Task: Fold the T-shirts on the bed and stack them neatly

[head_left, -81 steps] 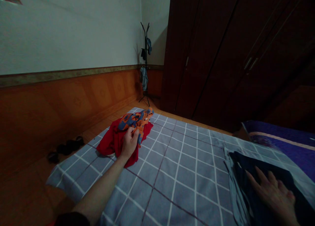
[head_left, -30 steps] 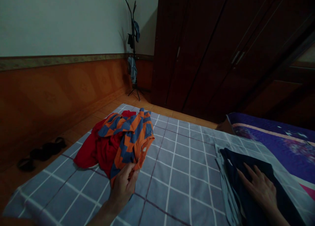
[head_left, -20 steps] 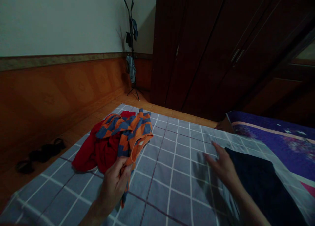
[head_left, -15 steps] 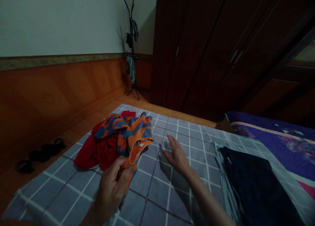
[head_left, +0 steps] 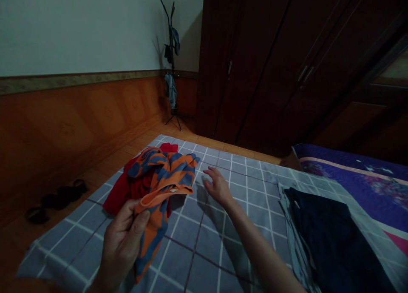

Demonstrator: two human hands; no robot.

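An orange and blue-grey patterned garment is partly lifted off the bed, its orange neckband stretched towards me. My left hand pinches one end of that band, and part of the cloth hangs below it. To the right of the garment my right hand hovers over the checked sheet, fingers apart, touching nothing. Behind and beneath the patterned garment lies a crumpled red cloth, partly covered by it.
Dark folded clothes lie on lighter ones at the right of the grey checked bed sheet. Beyond are a purple bedspread, a dark wardrobe and a coat rack. Dark items lie on the floor at left.
My left hand has moved left and slightly down, drawing the orange neckband out longer. My right hand has shifted left, closer to the garment, still with nothing in it.
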